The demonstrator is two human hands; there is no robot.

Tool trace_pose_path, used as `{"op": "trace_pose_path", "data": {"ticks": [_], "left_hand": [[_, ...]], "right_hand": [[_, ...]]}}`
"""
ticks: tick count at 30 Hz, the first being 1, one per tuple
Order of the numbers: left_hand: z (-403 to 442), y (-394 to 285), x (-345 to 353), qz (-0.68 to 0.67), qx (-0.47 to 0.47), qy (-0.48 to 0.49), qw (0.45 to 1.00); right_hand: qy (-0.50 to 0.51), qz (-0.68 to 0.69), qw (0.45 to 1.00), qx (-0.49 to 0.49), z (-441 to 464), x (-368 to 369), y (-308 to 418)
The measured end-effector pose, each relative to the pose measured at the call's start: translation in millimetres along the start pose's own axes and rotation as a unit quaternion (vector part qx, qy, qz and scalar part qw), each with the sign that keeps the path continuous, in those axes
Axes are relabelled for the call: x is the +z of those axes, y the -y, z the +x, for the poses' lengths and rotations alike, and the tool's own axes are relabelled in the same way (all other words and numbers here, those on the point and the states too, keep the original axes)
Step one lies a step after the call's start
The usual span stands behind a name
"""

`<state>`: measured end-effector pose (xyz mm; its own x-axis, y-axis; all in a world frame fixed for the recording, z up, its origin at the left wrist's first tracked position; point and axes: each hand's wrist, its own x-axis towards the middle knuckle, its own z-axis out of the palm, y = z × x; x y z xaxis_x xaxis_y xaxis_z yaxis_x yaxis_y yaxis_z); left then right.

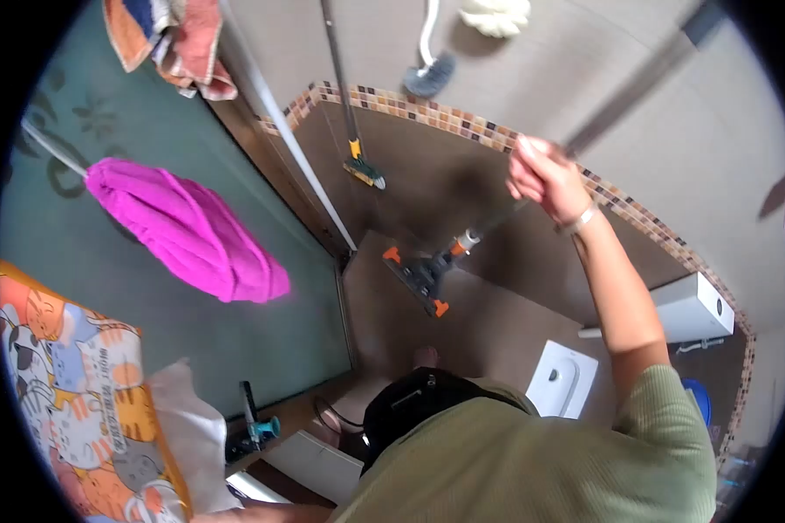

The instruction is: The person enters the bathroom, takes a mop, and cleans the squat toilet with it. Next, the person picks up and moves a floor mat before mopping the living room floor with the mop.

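Observation:
My right hand [545, 181] is raised in front of me, its fingers wrapped round the dark handle of a mop [427, 275]. The handle slants from the upper right down to the floor. At its lower end is a flat black head with orange clips at both ends, and no pad shows on it. The head is on or just above the brown floor [384, 322], by the corner beside the glass door. Only a strip of my left arm [266, 512] shows at the bottom edge; the left hand itself is out of sight.
A magenta towel [187, 228] hangs on the frosted glass door [166, 322]. A cat-print tissue pack [78, 401] is at lower left. A long-handled brush [362, 170] leans at the wall, with a toilet brush [429, 77] above. A squat toilet [541, 397] and cistern [693, 309] are right.

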<state>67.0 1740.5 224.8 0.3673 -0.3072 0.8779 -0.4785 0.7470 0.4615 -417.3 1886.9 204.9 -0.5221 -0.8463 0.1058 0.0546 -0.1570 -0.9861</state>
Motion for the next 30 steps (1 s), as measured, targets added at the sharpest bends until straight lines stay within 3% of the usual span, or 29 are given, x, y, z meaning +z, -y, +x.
{"op": "trace_pose_path", "data": {"ticks": [4,8,10,13,19,22,27,28,29,30], "left_hand": [[-5.4,-12.6,-0.2,-0.016,0.013,0.014,1.0],[-16.3,-34.6,5.5,-0.039,0.029,0.03,0.998],[-21.3,-44.2,7.9,-0.047,0.035,0.037,0.998],[-34.7,-70.8,11.8,-0.06,0.05,0.05,0.996],[-61.2,-139.1,6.3,-0.093,0.084,0.054,0.991],[-68.8,-170.8,8.3,-0.108,0.094,0.057,0.988],[-93.8,-218.0,15.4,-0.098,0.17,0.058,0.979],[-98.3,-211.9,8.0,-0.091,-0.036,0.2,0.975],[-98.5,-175.8,32.0,-0.202,-0.005,0.213,0.956],[-110.1,-192.8,33.2,-0.183,-0.002,0.222,0.958]], "right_hand": [[-0.118,0.001,0.993,0.011,-128.4,-50.8,-18.9],[-0.362,0.006,0.932,0.034,-258.0,-91.7,-29.8],[-0.539,-0.012,0.842,0.027,-329.6,-105.2,-34.0],[-0.758,-0.033,0.651,0.008,-447.8,-133.1,-52.2],[-0.917,0.005,0.398,0.006,-645.1,-156.6,-100.5],[-0.933,0.001,0.361,0.007,-723.1,-177.2,-172.5],[-0.893,0.017,0.45,-0.008,-748.4,-163.8,-210.0],[-0.88,-0.006,0.473,0.045,-754.6,-161.1,-219.9],[-0.864,-0.032,0.493,0.098,-761.5,-162.0,-228.8],[-0.852,-0.07,0.514,0.066,-757.2,-156.4,-231.2]]}}
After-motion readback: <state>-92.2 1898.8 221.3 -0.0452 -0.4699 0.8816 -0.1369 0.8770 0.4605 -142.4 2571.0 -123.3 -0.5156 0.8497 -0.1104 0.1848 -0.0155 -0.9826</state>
